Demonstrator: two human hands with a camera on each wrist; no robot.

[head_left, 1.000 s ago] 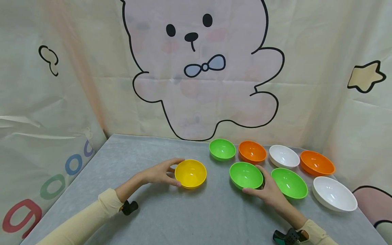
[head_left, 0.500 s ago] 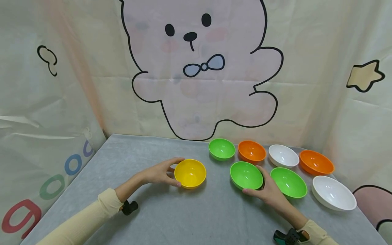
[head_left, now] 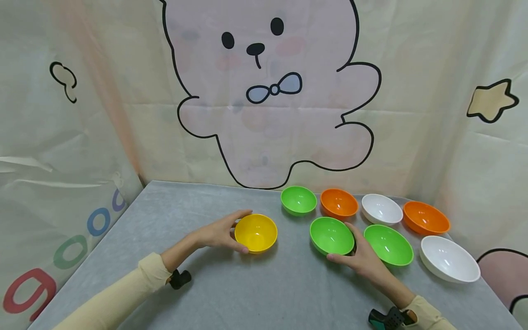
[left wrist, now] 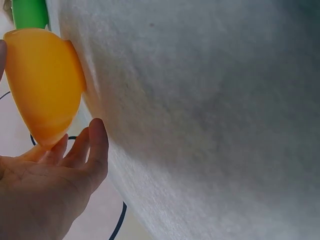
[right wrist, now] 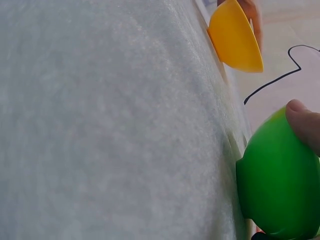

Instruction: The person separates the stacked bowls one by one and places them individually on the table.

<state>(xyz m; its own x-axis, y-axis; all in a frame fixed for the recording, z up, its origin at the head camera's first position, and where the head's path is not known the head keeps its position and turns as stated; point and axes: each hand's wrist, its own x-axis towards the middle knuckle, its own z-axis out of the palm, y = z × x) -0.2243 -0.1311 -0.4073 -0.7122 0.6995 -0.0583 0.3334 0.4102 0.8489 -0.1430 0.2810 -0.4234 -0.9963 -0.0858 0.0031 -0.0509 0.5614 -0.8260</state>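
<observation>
A yellow bowl (head_left: 256, 233) stands upright on the table, left of the other bowls. My left hand (head_left: 220, 231) holds it from its left side, thumb at the near side and fingers round the far side; in the left wrist view those fingers (left wrist: 97, 145) lie by the bowl's rim. To the right, a green bowl (head_left: 332, 235) sits on the table. My right hand (head_left: 363, 256) grips this one from its right, with the thumb (right wrist: 302, 125) on the near wall. Part of the right fingers is hidden behind the bowl.
At the back stand a green bowl (head_left: 299, 200), an orange bowl (head_left: 339, 204), a white bowl (head_left: 382, 209) and another orange bowl (head_left: 426, 218). A further green bowl (head_left: 388, 245) and a white bowl (head_left: 450, 259) are right of my right hand. A printed curtain (head_left: 264, 137) hangs behind the table.
My left hand has shifted slightly to the right, closer round the yellow bowl. My right hand and the green bowl have stayed nearly still.
</observation>
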